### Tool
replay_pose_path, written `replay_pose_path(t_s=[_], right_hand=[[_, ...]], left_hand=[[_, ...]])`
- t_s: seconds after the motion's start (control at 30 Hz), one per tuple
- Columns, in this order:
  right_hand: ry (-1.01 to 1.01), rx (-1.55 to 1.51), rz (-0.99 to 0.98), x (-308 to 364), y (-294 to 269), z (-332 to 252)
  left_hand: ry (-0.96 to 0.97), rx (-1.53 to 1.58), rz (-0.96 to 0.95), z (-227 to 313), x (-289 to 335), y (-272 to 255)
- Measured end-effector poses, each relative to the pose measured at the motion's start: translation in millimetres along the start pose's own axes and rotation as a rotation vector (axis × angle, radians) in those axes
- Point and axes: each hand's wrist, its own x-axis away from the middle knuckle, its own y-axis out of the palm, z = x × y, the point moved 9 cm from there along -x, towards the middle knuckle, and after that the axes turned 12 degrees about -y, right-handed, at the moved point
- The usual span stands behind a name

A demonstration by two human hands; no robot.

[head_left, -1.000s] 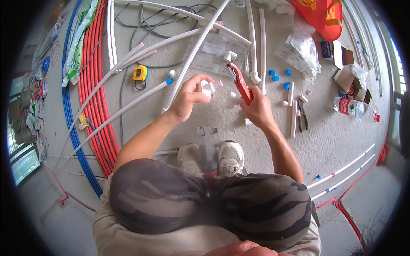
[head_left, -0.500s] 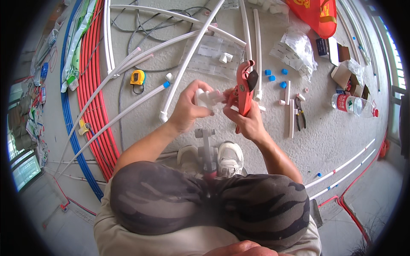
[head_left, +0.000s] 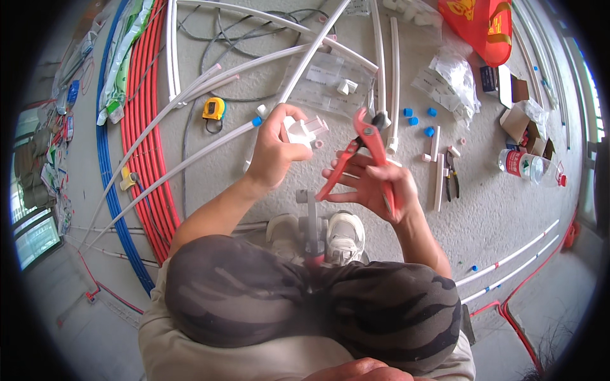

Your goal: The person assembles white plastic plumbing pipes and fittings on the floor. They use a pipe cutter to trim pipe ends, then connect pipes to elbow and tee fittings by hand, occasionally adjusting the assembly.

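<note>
Pinched in my left hand point(head_left: 270, 152) is a white plastic pipe fitting point(head_left: 300, 132) with short pinkish-white stubs on its right side. My right hand point(head_left: 401, 181) holds a red pipe cutter point(head_left: 372, 136) upright, its handles spread apart. The thumb lies over the right handle, and the fingers reach behind toward the left one. A small gap separates the cutter from the fitting. Past my left hand, a long white pipe point(head_left: 311, 54) slants across the floor. A small pinkish pipe offcut point(head_left: 319, 145) lies between the hands.
Blue caps point(head_left: 413, 120), short white pipe pieces point(head_left: 440, 184) and pliers point(head_left: 452, 178) lie to the right. Farther right are a plastic bottle point(head_left: 522, 164) and opened boxes point(head_left: 516, 120). A yellow tape measure point(head_left: 215, 109) sits left, beside red pipes point(head_left: 143, 127) and blue pipes point(head_left: 108, 171).
The cutter has come away from the fitting toward the right, and its handles have spread. My right hand's fingers have loosened; my left hand still holds the fitting.
</note>
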Motion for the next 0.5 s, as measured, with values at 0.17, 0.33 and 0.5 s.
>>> replay_pose_path(t_s=[0.17,0.33,0.5], right_hand=[[-0.204,-0.606,-0.366,24.2,17.5,-35.7],[-0.125,-0.766,-0.716,36.6,43.8,-22.0],[-0.242,-0.838,-0.079,11.7,8.7,-5.1]], left_hand=[[-0.019,0.053,0.07,-4.9,-0.6,-17.4],[-0.054,-0.005,0.006,-9.0,-3.8,-13.6],[-0.058,-0.035,-0.02,-13.8,-2.9,-19.6]])
